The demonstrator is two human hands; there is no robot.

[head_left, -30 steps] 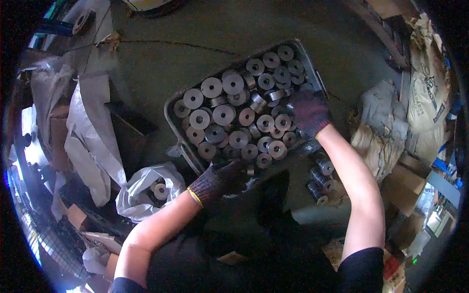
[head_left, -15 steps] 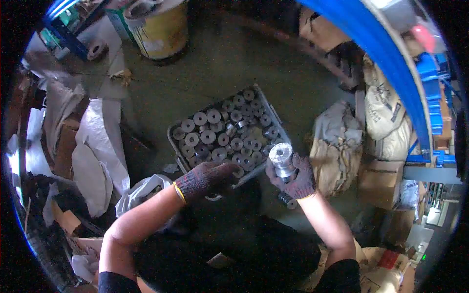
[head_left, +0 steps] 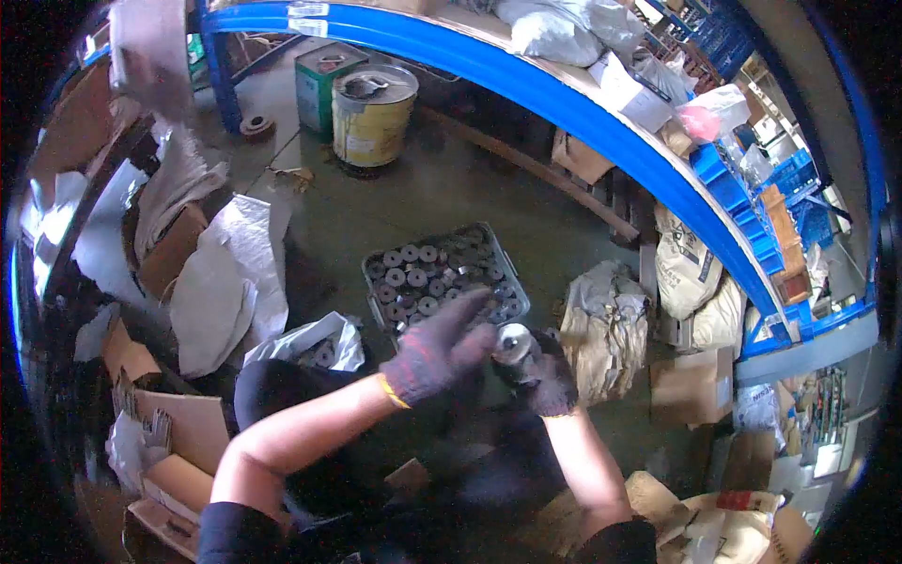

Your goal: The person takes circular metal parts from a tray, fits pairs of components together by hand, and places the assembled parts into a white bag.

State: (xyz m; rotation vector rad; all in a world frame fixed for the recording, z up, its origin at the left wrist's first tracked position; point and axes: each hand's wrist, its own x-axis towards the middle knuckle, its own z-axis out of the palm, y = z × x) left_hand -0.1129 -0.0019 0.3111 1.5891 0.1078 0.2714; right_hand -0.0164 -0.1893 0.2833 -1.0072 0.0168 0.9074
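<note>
- Silvery metal, one part (head_left: 514,345) in the right hand (head_left: 539,361); too foreshortened to tell whether in one piece or stacked from several.
- Held above the floor (head_left: 451,183), just beyond the near right corner of the tray (head_left: 508,264), on the wearer's side.
- Turned with one round end face up towards the camera; long axis tilted, running down from that face into the glove.
- Fingers of the right hand closed around the side of the metal part, with the round end left uncovered.
- Fingers of the left hand (head_left: 440,350) extended and parted, reaching across in front of the tray's near edge towards the metal part; close to it, contact impossible to tell; with nothing seen in grip.
- One tray, set on the floor with its sides askew to the view, filled out to its edges with dozens of discs (head_left: 412,253), too crowded to count exactly, many lying with holed faces up.
- One open white bag (head_left: 349,343) off the tray's near left corner, with a few more discs inside, number unclear.
- One yellow bucket (head_left: 374,122) and one green tin (head_left: 324,89), side by side beyond the tray's far left corner.
</note>
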